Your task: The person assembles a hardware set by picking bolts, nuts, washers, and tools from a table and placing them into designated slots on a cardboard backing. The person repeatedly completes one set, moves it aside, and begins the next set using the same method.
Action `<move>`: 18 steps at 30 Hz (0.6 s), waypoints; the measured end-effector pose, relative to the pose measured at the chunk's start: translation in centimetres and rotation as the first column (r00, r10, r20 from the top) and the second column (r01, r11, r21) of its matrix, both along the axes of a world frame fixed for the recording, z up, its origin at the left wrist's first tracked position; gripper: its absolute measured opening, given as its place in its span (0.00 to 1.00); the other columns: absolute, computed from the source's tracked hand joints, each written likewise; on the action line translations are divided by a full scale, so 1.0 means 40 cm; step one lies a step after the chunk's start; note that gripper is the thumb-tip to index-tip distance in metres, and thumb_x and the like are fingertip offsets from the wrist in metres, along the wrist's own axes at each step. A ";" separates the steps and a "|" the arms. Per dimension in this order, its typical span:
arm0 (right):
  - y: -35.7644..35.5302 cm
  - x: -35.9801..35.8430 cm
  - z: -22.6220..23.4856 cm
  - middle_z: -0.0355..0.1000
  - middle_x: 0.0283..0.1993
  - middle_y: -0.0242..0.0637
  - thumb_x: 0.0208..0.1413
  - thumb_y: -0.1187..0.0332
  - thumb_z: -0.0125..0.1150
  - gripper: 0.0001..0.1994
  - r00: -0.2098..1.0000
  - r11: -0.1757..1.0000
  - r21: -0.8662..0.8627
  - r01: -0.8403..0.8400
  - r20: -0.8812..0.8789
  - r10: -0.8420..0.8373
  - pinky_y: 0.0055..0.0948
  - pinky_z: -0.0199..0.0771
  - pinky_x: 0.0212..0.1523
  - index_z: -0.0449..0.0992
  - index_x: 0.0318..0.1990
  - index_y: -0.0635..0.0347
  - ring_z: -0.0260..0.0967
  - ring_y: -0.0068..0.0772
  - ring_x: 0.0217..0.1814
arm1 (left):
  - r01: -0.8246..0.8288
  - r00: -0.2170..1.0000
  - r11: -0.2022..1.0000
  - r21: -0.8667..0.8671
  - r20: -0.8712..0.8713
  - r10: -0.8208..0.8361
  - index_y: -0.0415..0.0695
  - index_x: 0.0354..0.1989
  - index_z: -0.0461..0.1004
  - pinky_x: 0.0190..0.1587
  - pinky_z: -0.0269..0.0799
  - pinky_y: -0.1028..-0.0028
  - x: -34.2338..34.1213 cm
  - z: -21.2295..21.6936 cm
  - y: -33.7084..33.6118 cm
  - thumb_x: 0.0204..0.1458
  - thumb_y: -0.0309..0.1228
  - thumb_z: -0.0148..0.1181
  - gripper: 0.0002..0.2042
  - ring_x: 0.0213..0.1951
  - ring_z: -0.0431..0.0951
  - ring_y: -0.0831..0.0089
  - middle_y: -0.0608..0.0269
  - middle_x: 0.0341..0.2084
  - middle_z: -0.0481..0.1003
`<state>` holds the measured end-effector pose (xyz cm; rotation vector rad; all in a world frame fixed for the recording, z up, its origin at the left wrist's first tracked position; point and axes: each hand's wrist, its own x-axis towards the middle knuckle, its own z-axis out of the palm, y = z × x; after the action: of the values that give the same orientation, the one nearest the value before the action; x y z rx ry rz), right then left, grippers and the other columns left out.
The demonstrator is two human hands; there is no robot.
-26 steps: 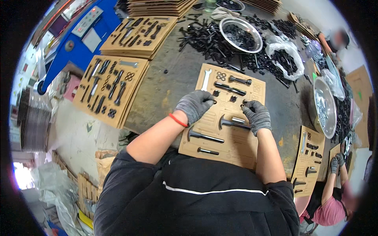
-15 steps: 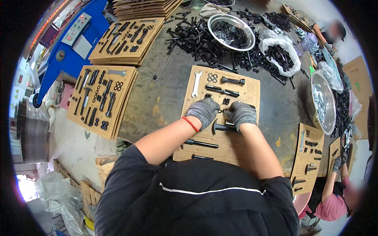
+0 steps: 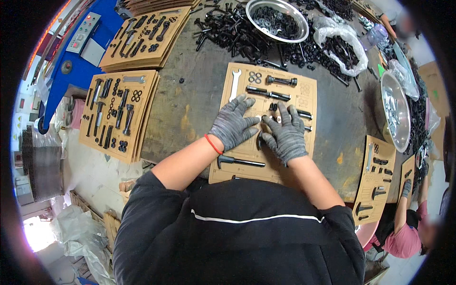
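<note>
A brown cardboard board [image 3: 217,176] lies in front of me on the table. My left hand [image 3: 233,124], in a grey glove, rests on its left part with fingers spread and holds nothing. Over the middle, my right hand [image 3: 286,135], gloved alike, has its fingers stretched out on small parts that it partly hides. At the board's top are a silver open-end wrench [image 3: 235,85], several black rings [image 3: 255,77] and a thick black bolt [image 3: 281,81]. Below these lies a long black rod [image 3: 268,93]. A T-shaped black bolt [image 3: 241,162] lies nearer me.
Filled boards stand in stacks [image 3: 151,78] at the left. Loose black bolts [image 3: 228,35] are heaped at the back beside a metal bowl of washers [image 3: 304,33] and a plastic bag [image 3: 363,59]. Another bowl [image 3: 403,137], a filled board [image 3: 365,190] and a co-worker [image 3: 401,240] are at the right.
My fingers were curled over the board's middle and are now stretched out flat. The left hand has moved a little left and up. The whole view has shifted slightly.
</note>
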<state>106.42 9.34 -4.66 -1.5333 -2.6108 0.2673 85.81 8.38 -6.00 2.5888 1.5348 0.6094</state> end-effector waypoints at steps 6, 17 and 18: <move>0.003 -0.014 -0.001 0.46 0.70 0.43 0.51 0.44 0.52 0.24 0.993 0.998 -0.040 0.046 0.109 -0.041 0.54 0.31 0.66 0.71 0.55 0.37 0.37 0.54 0.72 | -0.088 0.994 0.995 -0.045 -0.066 0.085 0.58 0.45 0.77 0.65 0.47 0.60 0.002 -0.020 0.005 0.46 0.46 0.59 0.17 0.63 0.53 0.51 0.57 0.57 0.63; -0.015 0.017 -0.022 0.46 0.70 0.43 0.49 0.44 0.55 0.25 0.985 0.994 0.025 0.104 0.133 -0.107 0.56 0.29 0.65 0.70 0.55 0.36 0.37 0.55 0.71 | -0.008 0.997 0.999 -0.053 -0.074 0.004 0.64 0.50 0.74 0.66 0.42 0.58 0.008 -0.019 0.005 0.46 0.52 0.57 0.21 0.65 0.48 0.51 0.56 0.60 0.60; -0.016 0.016 -0.020 0.46 0.70 0.43 0.49 0.46 0.55 0.25 0.987 0.993 0.028 0.111 0.115 -0.114 0.56 0.30 0.66 0.70 0.55 0.37 0.38 0.54 0.71 | -0.002 0.996 0.998 -0.058 -0.093 -0.003 0.65 0.51 0.73 0.66 0.41 0.58 0.013 -0.021 0.006 0.46 0.53 0.56 0.22 0.65 0.47 0.51 0.56 0.61 0.59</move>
<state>107.05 8.72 -5.47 -1.7318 -2.5903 0.1434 86.32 8.62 -6.82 2.6086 1.5537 0.4435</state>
